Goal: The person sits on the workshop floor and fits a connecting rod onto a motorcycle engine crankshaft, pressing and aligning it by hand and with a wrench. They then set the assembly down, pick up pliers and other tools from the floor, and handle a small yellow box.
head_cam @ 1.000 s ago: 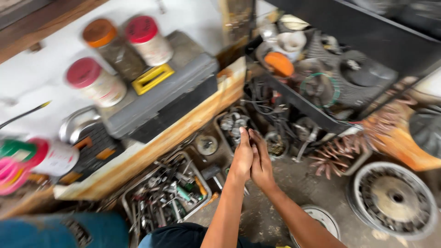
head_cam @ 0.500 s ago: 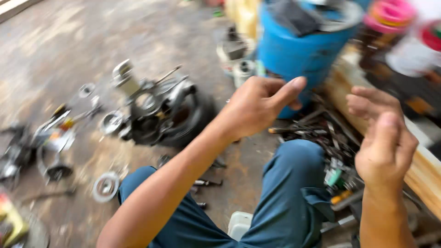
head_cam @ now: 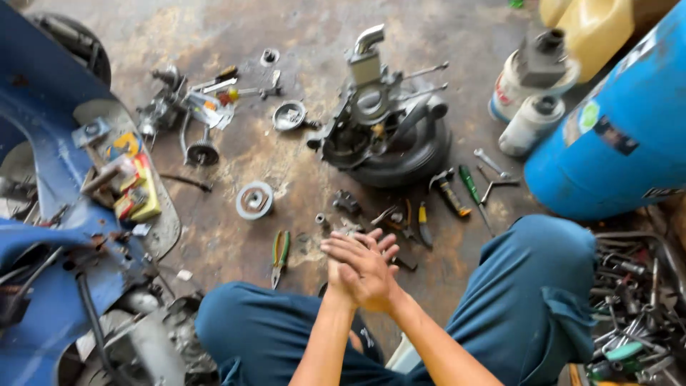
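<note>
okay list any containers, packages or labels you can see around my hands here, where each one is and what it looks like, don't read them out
Blue drum: right side, large and round, with small green and dark labels.
Yellow jug: top right, behind the drum, rounded plastic.
White bottle: left of the drum, grey cap.
White canister: behind the bottle, dark metal part on top.
Yellow and red packages: left, on the blue vehicle panel.
Hands: pressed together, centre.

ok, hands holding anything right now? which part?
Nothing visible. The left hand and right hand are pressed together palm to palm above the floor; whether something small sits between the palms cannot be told.
</note>
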